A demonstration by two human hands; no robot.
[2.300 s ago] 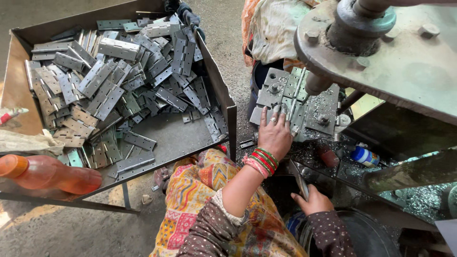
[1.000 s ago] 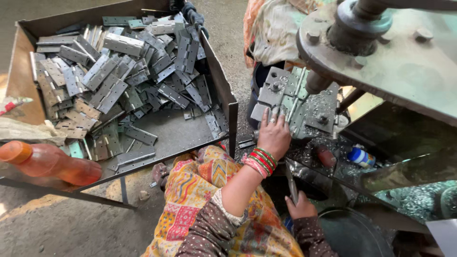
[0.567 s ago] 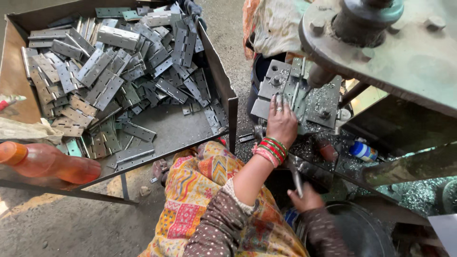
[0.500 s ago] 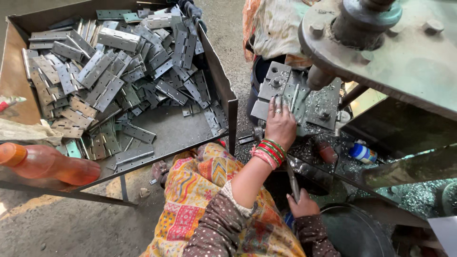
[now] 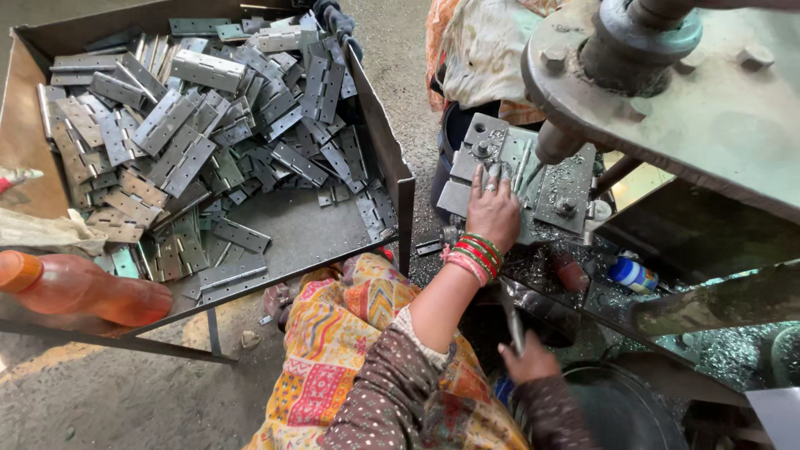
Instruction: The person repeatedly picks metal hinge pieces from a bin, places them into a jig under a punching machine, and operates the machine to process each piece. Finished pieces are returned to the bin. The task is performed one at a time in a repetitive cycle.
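gritty workshop floor underfoot, strewn with metal swarf, with a big steel tray [image 5: 379,133] on a stand at the left and a drill press head [image 5: 658,50] looming at the upper right. heaped in the tray: grey metal hinges [image 5: 192,125], flat and folded, many with a row of screw holes. beside them an orange plastic bottle [image 5: 79,287] lying on the tray's near edge, and some crumpled cloth [image 5: 50,229].

pressed flat on the hinge leaf [image 5: 521,167] clamped in the jig [image 5: 567,187] under the spindle: left hand [image 5: 493,212], fingers spread apart and pushing down, bangles at the wrist. wrapped around a dark lever handle [image 5: 512,312] lower down: right hand [image 5: 532,362], fingers closed on it.

judged stiff and fairly heavy for its size, that hinge leaf; thin plate steel, no give, probably sharp at cut edges and slick with filings. best held flat by the broad face, fingertips well clear of the drill tip. looked dull grey, rectangular, knuckled along one edge, dusted with bright chips. mostly hidden under the palm, so hole count could not be told.
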